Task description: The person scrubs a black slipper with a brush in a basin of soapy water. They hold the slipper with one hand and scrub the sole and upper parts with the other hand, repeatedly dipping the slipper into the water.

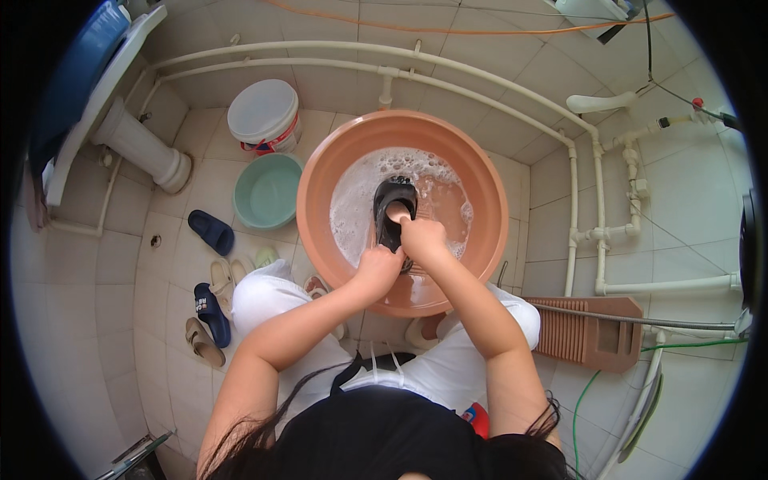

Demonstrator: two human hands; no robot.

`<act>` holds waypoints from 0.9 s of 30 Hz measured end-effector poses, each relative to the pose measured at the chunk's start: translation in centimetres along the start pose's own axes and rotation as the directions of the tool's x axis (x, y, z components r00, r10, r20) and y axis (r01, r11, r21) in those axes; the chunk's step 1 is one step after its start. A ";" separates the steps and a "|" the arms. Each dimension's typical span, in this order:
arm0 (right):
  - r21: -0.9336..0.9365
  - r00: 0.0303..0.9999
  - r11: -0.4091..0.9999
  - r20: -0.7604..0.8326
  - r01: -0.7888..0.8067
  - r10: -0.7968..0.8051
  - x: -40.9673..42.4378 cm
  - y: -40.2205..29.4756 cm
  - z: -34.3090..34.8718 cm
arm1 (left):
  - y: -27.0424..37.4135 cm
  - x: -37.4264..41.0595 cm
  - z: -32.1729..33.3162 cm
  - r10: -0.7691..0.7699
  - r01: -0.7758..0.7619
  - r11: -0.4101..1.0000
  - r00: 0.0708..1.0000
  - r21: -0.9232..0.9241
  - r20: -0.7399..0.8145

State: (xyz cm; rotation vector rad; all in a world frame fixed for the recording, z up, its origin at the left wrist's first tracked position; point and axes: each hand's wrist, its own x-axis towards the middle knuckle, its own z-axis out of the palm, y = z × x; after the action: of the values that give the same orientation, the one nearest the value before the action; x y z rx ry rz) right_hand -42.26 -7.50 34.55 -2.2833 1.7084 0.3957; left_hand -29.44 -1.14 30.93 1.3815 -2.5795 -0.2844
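A large orange plastic basin [312, 198] holds sudsy water [360, 198] and stands in front of my knees. Inside it a black slipper [384, 234] points away from me. My left hand [381, 269] grips the slipper's near part. In my right hand [423, 237] is a pale, rounded object [397, 211], perhaps a brush, pressed into the slipper's opening; its underside is hidden. A ridged surface shows under the water beside the slipper. Foam lies mostly at the left and far side of the basin.
Left of the basin are a green basin [267, 192] and a lidded white bucket [264, 114]. Slippers, including a dark blue one [211, 231], lie on the tiles further left. A brown washboard [612, 333] rests at the right by a metal hose. White pipes [360, 47] line the walls.
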 end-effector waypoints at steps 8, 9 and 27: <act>0.106 0.991 0.985 0.025 -0.133 0.131 7.1 -0.6 2.2 | 0.2 0.6 -1.5 0.047 -0.047 0.999 0.999 -0.005 0.013; 0.098 0.992 0.987 0.010 -0.124 0.124 6.5 -1.0 1.8 | 0.0 0.3 -1.6 0.034 -0.034 0.999 0.999 0.008 0.020; -0.261 0.991 0.964 -0.101 0.058 -0.087 6.2 -1.2 3.5 | -0.3 0.5 -0.8 0.073 -0.071 0.997 0.995 0.028 -0.064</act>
State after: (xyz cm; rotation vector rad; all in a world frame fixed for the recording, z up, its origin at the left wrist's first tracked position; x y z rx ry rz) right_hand -39.64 -11.38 29.10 -2.5893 1.7064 0.5104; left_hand -29.26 -1.84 31.69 1.2811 -2.5816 -0.1922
